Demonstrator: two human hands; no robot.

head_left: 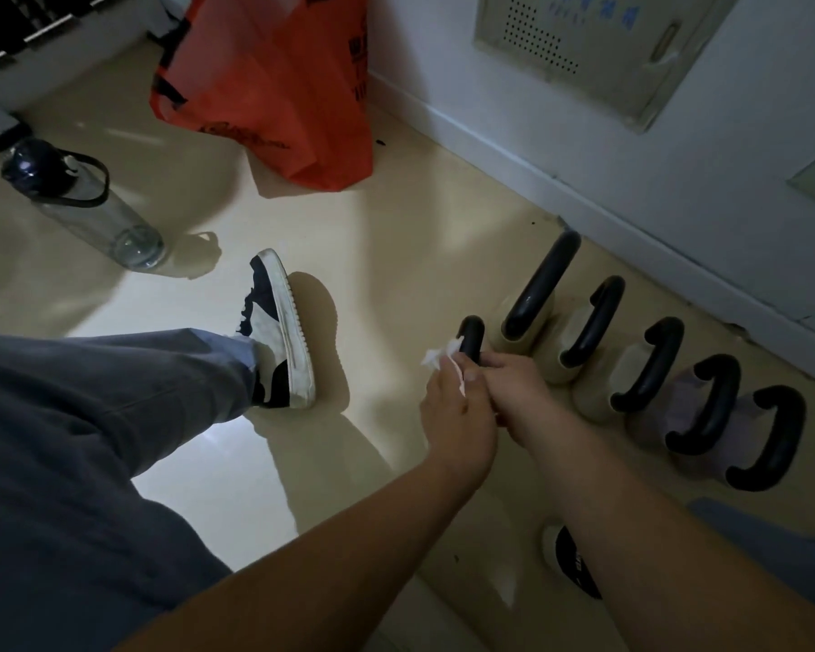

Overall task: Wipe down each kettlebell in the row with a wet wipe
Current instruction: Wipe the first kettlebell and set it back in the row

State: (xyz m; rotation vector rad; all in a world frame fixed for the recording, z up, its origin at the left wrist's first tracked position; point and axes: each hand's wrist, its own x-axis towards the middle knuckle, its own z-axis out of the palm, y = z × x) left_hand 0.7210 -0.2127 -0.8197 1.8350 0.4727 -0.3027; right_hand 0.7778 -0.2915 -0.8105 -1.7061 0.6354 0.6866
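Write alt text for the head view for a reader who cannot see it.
A person's left hand holds a white wet wipe against the black handle of a kettlebell, which the right hand grips. Five more kettlebells line the wall; a water bottle and orange bag sit on the floor.

A small home workout corner — kettlebells (650,364) line the right wall. A water bottle (83,204) and orange bag (274,87) sit far left on the floor (396,218).
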